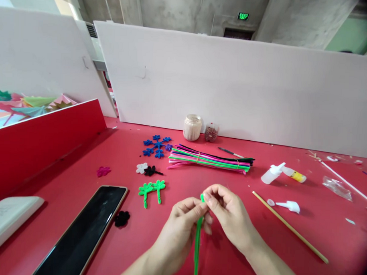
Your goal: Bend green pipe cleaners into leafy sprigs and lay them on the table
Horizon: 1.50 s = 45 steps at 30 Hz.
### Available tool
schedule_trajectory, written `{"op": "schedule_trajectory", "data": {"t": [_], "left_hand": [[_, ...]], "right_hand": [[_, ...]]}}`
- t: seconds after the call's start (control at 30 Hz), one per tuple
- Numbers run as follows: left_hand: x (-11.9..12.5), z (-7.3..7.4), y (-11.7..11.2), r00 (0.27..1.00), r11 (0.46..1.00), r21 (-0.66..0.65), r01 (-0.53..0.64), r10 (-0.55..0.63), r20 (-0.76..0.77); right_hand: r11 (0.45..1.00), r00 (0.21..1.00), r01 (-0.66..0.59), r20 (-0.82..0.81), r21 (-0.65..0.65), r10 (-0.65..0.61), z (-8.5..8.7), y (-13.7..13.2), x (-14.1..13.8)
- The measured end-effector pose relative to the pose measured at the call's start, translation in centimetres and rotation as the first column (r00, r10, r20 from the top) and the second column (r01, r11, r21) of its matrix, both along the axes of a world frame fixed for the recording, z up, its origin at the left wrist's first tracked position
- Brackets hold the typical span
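Observation:
Both my hands pinch one green pipe cleaner (pixel 197 246) just above the red table (pixel 64 197). My left hand (pixel 180 225) is closed around its upper stem, which hangs down toward me. My right hand (pixel 226 211) is closed on the bent top end. Two finished green pipe-cleaner shapes (pixel 151 190) lie a little to the left of my hands. A bundle of coloured pipe cleaners (pixel 209 159) lies farther back, tied with bands.
A dark tablet (pixel 84 230) lies at the left, a black fuzzy flower (pixel 122 218) beside it. Blue (pixel 157 146), white, black and pink flower shapes lie behind. At the right lie a wooden stick (pixel 290 227), glue bottles (pixel 283 173) and caps. Two jars (pixel 192 127) stand by the white board.

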<state>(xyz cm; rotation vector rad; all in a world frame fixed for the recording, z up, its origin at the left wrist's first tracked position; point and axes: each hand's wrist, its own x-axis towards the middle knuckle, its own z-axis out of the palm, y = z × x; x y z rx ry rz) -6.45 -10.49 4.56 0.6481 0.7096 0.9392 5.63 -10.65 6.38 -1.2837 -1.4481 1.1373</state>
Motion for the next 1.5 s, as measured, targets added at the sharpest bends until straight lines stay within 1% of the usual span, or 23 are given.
{"op": "schedule_trajectory", "data": {"t": [0.07, 0.13, 0.23, 0.3, 0.43, 0.5, 0.67, 0.83, 0.9, 0.97, 1.07, 1.13, 1.2, 1.27, 1.33, 1.4, 1.47, 1.5], "left_hand": [[-0.3, -0.1, 0.5, 0.997, 0.997, -0.041, -0.060, 0.062, 0.050], [-0.5, -0.2, 0.9, 0.990, 0.992, -0.051, -0.118, 0.121, 0.070], [-0.7, -0.3, 1.1, 0.979, 0.982, -0.065, -0.179, 0.184, 0.084], [-0.7, -0.3, 1.1, 0.977, 0.979, -0.085, -0.183, 0.191, 0.095], [-0.6, -0.2, 0.8, 0.982, 0.984, -0.095, -0.150, 0.159, 0.099], [-0.6, -0.1, 0.7, 0.985, 0.985, -0.101, -0.136, 0.146, 0.090], [-0.5, 0.0, 0.6, 0.986, 0.987, -0.084, -0.138, 0.145, 0.083], [-0.4, -0.3, 0.4, 0.974, 0.964, -0.149, -0.218, 0.224, 0.023], [-0.5, -0.3, 0.4, 0.978, 0.973, -0.115, -0.202, 0.206, 0.020], [-0.5, 0.0, 0.4, 0.988, 0.987, -0.048, -0.150, 0.152, 0.030], [-0.6, 0.4, 0.5, 0.997, 0.997, 0.018, -0.075, 0.074, 0.030], [-0.7, 0.4, 0.5, 0.999, 0.999, 0.038, -0.035, 0.034, 0.020], [-0.8, 0.4, 0.6, 1.000, 0.998, 0.057, -0.024, 0.023, 0.006], [-0.8, 0.3, 0.5, 0.997, 0.995, 0.075, -0.068, 0.070, -0.021], [-0.8, 0.3, 0.5, 0.989, 0.986, 0.100, -0.131, 0.137, -0.051], [-0.8, 0.4, 0.4, 0.984, 0.980, 0.122, -0.155, 0.165, -0.074], [-0.7, 0.5, 0.4, 0.982, 0.979, 0.127, -0.158, 0.169, -0.079], [-0.7, 0.6, 0.4, 0.984, 0.981, 0.119, -0.155, 0.164, -0.075]], "right_hand": [[0.999, 0.999, 0.035, -0.020, 0.030, -0.035, 0.0, -0.1, 0.0], [0.994, 0.996, 0.074, 0.037, 0.077, -0.077, -0.1, -0.5, 0.0], [0.995, 0.989, 0.021, 0.143, 0.096, -0.035, -0.6, -1.3, -0.2], [0.996, 0.988, -0.031, 0.156, 0.083, 0.018, -0.8, -1.6, -0.5], [0.993, 0.993, -0.117, 0.006, 0.004, 0.117, -1.2, -1.7, -0.9], [0.990, 0.989, -0.138, -0.066, -0.021, 0.136, -1.5, -1.6, -1.0], [0.994, 0.988, -0.109, -0.112, -0.031, 0.105, -1.9, -1.5, -0.8], [0.994, 0.980, -0.105, -0.170, -0.020, 0.100, -1.6, -1.4, -0.5], [0.993, 0.969, -0.110, -0.226, -0.037, 0.099, -1.5, -1.4, -0.4], [0.986, 0.948, -0.138, -0.302, -0.093, 0.104, -1.6, -1.4, -0.5], [0.956, 0.906, -0.215, -0.407, -0.200, 0.118, -1.8, -1.5, -0.6], [0.941, 0.895, -0.243, -0.428, -0.236, 0.124, -1.9, -1.6, -0.6], [0.943, 0.899, -0.235, -0.421, -0.237, 0.119, -1.9, -1.6, -0.6], [0.958, 0.915, -0.206, -0.386, -0.200, 0.117, -1.6, -1.6, -0.5], [0.979, 0.946, -0.163, -0.301, -0.120, 0.120, -1.3, -1.6, -0.4], [0.993, 0.980, -0.114, -0.168, -0.035, 0.107, -1.1, -1.6, -0.5], [0.996, 0.993, -0.087, -0.081, 0.004, 0.087, -1.0, -1.7, -0.7], [0.996, 0.993, -0.093, -0.077, 0.000, 0.093, -1.0, -1.7, -0.8]]}}
